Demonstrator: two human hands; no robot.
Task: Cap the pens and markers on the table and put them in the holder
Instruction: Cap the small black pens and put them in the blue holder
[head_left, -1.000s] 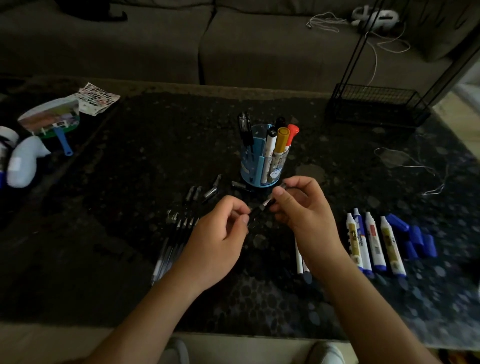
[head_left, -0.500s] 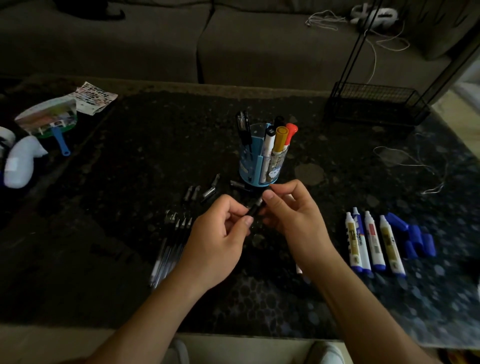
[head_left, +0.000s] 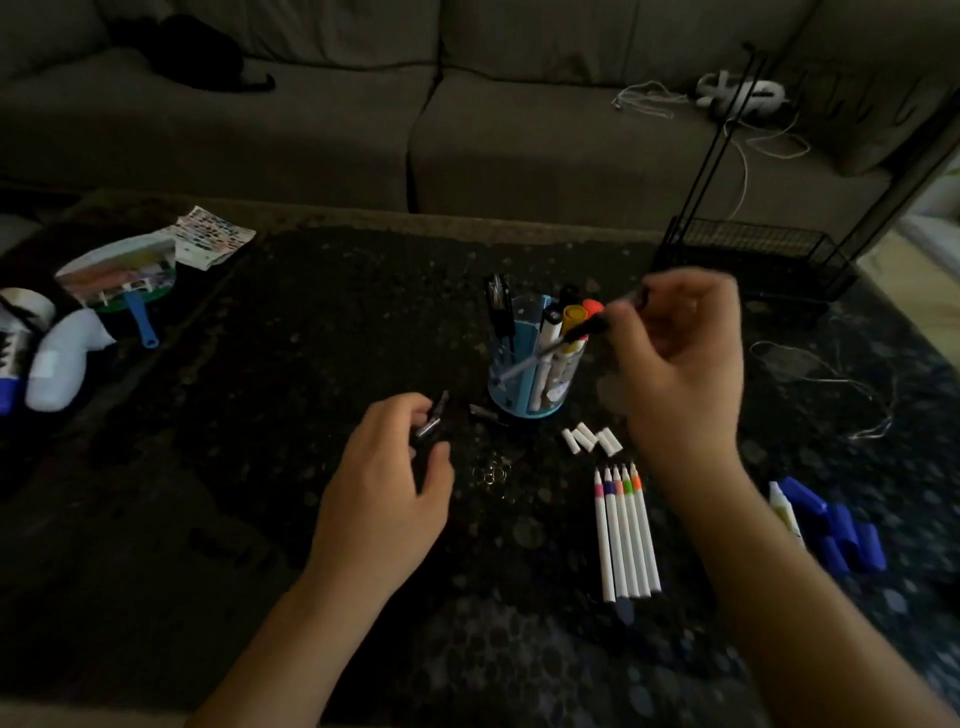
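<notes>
A blue pen holder (head_left: 524, 402) stands mid-table with several capped markers and pens in it. My right hand (head_left: 680, 364) grips a clear pen with a black cap (head_left: 545, 353), slanted across the holder's top with its far end pointing down and left. My left hand (head_left: 384, 499) is low on the table left of the holder, fingers curled round a dark pen cap (head_left: 434, 415). Another dark cap (head_left: 485, 412) lies by the holder's base. Several thin white markers (head_left: 623, 535) lie uncapped in a row, their white caps (head_left: 592, 439) just above them.
Blue caps (head_left: 841, 530) and a white marker (head_left: 784, 512) lie at the right, partly behind my right forearm. A black wire rack (head_left: 753, 254) stands at the back right, a thin white cord (head_left: 831, 384) beside it. A white bottle (head_left: 57, 358) and packets sit far left.
My hands have parted. The right hand rose with the capped pen toward the holder's top. The left hand dropped to the caps on the table. The view shifted, showing the white markers.
</notes>
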